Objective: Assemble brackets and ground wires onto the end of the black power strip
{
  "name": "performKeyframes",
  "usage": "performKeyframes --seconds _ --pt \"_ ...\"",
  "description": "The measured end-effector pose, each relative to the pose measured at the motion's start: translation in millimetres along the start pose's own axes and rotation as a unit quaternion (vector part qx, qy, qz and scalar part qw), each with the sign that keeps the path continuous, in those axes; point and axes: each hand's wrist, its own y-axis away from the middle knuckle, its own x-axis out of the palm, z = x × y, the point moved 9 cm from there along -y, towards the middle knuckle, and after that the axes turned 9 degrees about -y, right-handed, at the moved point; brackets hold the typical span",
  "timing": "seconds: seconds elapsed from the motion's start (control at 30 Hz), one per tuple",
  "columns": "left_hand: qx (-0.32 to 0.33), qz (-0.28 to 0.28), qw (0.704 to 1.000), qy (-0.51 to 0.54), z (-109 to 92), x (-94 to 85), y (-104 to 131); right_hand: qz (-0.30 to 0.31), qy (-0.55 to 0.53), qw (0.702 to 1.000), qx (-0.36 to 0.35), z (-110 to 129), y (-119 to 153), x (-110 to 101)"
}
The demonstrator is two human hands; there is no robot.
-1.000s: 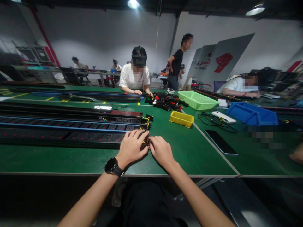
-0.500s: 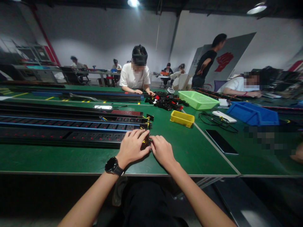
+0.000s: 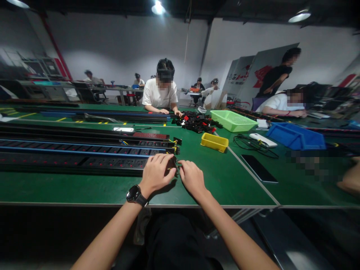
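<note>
A long black power strip (image 3: 112, 163) with rows of sockets and small red marks lies along the front of the green table. My left hand (image 3: 156, 171) rests over its right end, thumb and fingers bent around it. Facing it, my right hand (image 3: 192, 177) has curled fingers with the tips at the dark end of the strip. What lies between these fingertips is too small and hidden to make out. Behind this strip, a blue-edged strip (image 3: 84, 148) lies parallel. Yellow wires (image 3: 176, 140) stick out of the open end of a strip further back.
A yellow bin (image 3: 214, 144) stands right of the strips, before a heap of black and red parts (image 3: 197, 122). Further right are a green basket (image 3: 234, 120), a blue bin (image 3: 296, 135), a black cable (image 3: 250, 144) and a tablet (image 3: 259, 168). A co-worker (image 3: 161, 92) works opposite.
My left thumb has moved slightly up and inward at the strip's end. My right hand has barely moved. The person in black in the background has moved right.
</note>
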Motion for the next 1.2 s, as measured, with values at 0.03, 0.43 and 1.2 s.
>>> performKeyframes --seconds 0.03,0.43,1.2 --pt "-0.006 -0.006 1.000 -0.002 1 -0.7 0 -0.003 -0.001 1.000 0.004 -1 0 0" --pt "-0.128 -0.032 0.991 -0.017 22 2.3 -2 -0.035 -0.027 0.998 0.052 -15 -1 1" --pt "-0.153 0.016 0.988 -0.015 37 -21.5 52 -0.095 -0.140 0.979 0.114 -25 7 -8"
